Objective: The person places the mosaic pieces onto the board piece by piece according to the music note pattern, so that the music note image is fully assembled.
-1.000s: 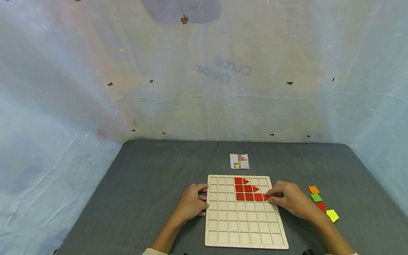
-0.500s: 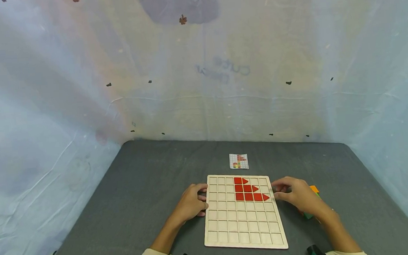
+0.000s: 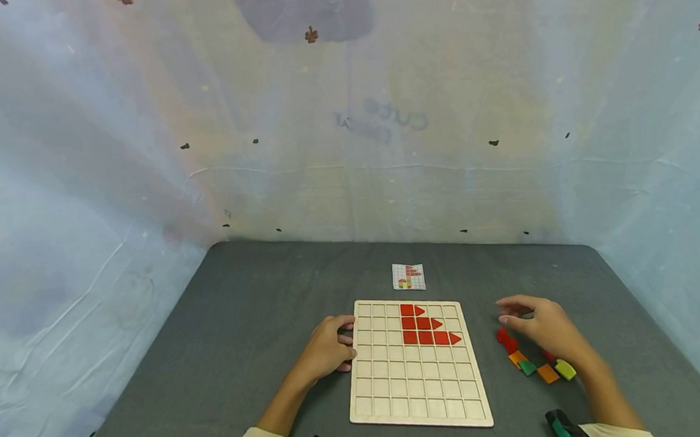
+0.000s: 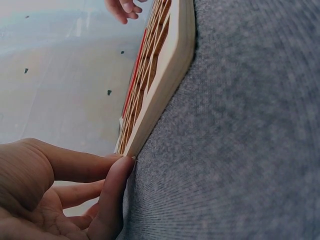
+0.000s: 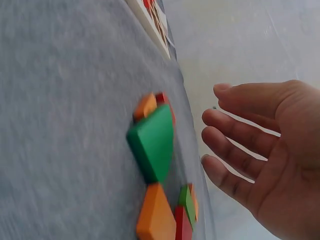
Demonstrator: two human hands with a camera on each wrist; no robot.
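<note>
A square wooden grid board [image 3: 419,383] lies on the grey table, with red squares and red triangles [image 3: 454,338] in three rows in its upper part. The left hand [image 3: 328,347] holds the board's left edge; in the left wrist view its thumb and index finger meet at the rim [image 4: 165,75]. The right hand [image 3: 543,323] is over loose coloured pieces to the right of the board, fingers loosely bent and holding nothing. In the right wrist view a green piece [image 5: 155,140] and an orange piece [image 5: 156,215] lie beside the right hand [image 5: 260,140].
A small printed card [image 3: 408,277] with a coloured pattern lies behind the board. Red, orange, green and yellow pieces [image 3: 565,369] are spread on the table [image 3: 269,285] right of the board. Pale sheeting [image 3: 348,198] hangs behind and at the sides.
The right hand has let go of the red triangle at the third row's right end and moved right, away from the board, uncovering several pieces. The left hand has stayed at the board's edge.
</note>
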